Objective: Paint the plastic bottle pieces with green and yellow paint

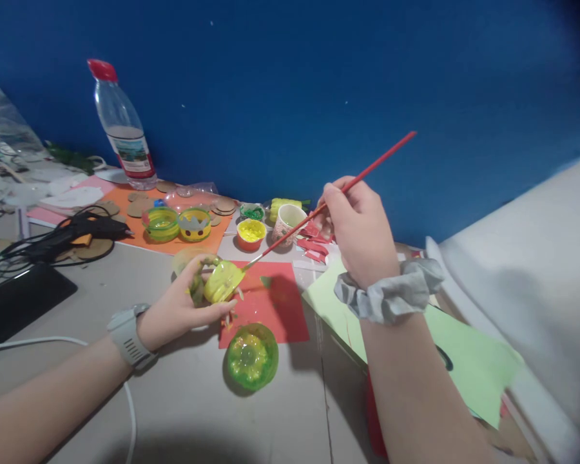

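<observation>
My left hand (188,299) is closed round a small yellow-painted cup (223,281), tipped on its side above a red paper sheet (283,316). In my right hand (360,229) is a thin red paintbrush (381,159), held like a pen. Its tip touches the right edge of the yellow cup. Just below stands a green-painted clear plastic cup bottom (252,356), partly over the red sheet. Behind the brush are a tub of yellow paint (251,233), a tub of green paint (252,212) and a patterned paper cup (289,222).
A water bottle (125,138) with a red cap stands at the back left, near painted plastic rings (194,223) on orange paper. A black glue gun (89,227) and a cable lie left. Light green paper (478,361) is under my right forearm. A blue wall (290,96) rises behind.
</observation>
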Tool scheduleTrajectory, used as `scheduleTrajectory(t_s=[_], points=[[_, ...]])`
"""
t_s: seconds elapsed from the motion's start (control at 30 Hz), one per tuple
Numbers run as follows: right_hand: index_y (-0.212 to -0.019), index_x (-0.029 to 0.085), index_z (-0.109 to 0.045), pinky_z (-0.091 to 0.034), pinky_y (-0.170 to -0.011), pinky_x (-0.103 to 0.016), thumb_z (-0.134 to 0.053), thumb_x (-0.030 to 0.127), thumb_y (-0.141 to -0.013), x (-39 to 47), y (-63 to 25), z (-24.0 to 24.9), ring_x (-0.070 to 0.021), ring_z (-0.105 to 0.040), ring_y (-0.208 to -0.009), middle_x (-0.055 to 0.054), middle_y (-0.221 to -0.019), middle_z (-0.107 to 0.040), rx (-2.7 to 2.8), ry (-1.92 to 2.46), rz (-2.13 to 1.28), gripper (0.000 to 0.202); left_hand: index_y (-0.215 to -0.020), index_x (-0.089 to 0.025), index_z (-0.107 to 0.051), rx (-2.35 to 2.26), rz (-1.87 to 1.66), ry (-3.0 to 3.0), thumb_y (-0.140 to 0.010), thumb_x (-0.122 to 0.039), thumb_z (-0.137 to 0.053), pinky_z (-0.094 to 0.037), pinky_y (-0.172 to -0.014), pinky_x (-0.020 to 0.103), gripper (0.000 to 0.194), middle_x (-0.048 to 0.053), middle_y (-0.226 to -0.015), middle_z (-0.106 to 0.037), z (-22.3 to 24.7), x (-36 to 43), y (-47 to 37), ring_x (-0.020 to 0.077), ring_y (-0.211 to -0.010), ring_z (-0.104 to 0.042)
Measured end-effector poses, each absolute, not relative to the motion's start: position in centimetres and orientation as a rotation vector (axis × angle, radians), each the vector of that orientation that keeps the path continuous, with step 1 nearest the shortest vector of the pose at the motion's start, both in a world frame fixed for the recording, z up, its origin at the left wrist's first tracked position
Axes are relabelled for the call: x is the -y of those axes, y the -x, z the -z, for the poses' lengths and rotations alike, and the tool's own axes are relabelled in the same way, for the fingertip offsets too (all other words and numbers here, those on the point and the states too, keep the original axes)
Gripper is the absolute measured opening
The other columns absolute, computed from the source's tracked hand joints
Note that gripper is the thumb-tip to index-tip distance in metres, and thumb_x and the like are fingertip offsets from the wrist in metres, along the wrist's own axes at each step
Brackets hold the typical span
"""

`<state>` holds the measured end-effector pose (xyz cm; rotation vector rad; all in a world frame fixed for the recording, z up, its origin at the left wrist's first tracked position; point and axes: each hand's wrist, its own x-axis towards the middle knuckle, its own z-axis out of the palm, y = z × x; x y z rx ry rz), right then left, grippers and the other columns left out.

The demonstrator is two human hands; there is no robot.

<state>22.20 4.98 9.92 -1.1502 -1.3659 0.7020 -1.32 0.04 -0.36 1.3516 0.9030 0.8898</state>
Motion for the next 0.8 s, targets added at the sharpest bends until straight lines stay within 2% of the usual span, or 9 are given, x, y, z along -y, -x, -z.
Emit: scheduleTrajectory(t_s=[0.07, 0.23, 0.47, 0.6, 0.8], points=[[-0.075, 0.017, -0.046, -0.031, -0.037, -0.014, -0.05, 0.013, -0.095, -5.0, -22.3, -10.0, -0.0074, -0.046, -0.042, 0.003, -0.053, -0.049, 1.355, 1.164, -0.665, 0.021, -0.114, -0.027, -0.031, -0.913, -0.877, -1.365, -0.078, -0.029, -0.074, -0.055, -0.063, 0.028, 0.057, -0.001, -0.09, -0.064, 0.4, 0.0, 1.4, 0.0161, -0.071, -0.07], [-0.076, 0.017, -0.044, -0.032, -0.038, -0.014, -0.049, 0.017, -0.096, -4.7, -21.6, -10.0, -0.0064, -0.046, -0.044, 0.004, -0.057, -0.047, 1.324, 1.024, -0.901, 0.021, -0.116, -0.029, -0.03, -0.935, -0.847, -1.376, -0.077, -0.029, -0.074, -0.055, -0.065, 0.029, 0.059, -0.001, -0.092, -0.063, 0.6, 0.0, 1.5, 0.0149, -0.07, -0.069], [-0.076, 0.017, -0.048, -0.032, -0.038, -0.016, -0.051, 0.013, -0.095, -4.9, -22.4, -10.2, -0.0072, -0.046, -0.042, 0.003, -0.054, -0.05, 1.371, 1.182, -0.579, 0.019, -0.111, -0.026, -0.035, -1.015, -0.846, -1.436, -0.075, -0.032, -0.076, -0.056, -0.068, 0.033, 0.055, 0.002, -0.09, -0.066, 0.3, -0.1, 1.4, 0.0179, -0.073, -0.068], [-0.074, 0.017, -0.048, -0.032, -0.037, -0.015, -0.048, 0.014, -0.096, -4.3, -22.3, -10.8, -0.0063, -0.046, -0.042, 0.004, -0.054, -0.049, 1.405, 1.051, -0.676, 0.022, -0.109, -0.024, -0.043, -1.002, -0.79, -1.456, -0.078, -0.031, -0.073, -0.056, -0.064, 0.033, 0.044, 0.001, -0.085, -0.068, 0.0, 0.0, 1.2, 0.0175, -0.067, -0.067], [-0.079, 0.017, -0.046, -0.033, -0.039, -0.014, -0.05, 0.017, -0.098, -2.3, -20.1, -11.5, -0.0047, -0.046, -0.045, 0.004, -0.061, -0.049, 1.555, 0.905, -0.839, 0.02, -0.115, -0.023, -0.051, -1.064, -0.801, -1.534, -0.071, -0.033, -0.078, -0.056, -0.079, 0.038, 0.053, 0.005, -0.091, -0.072, 0.4, 0.0, 1.4, 0.0237, -0.084, -0.069]])
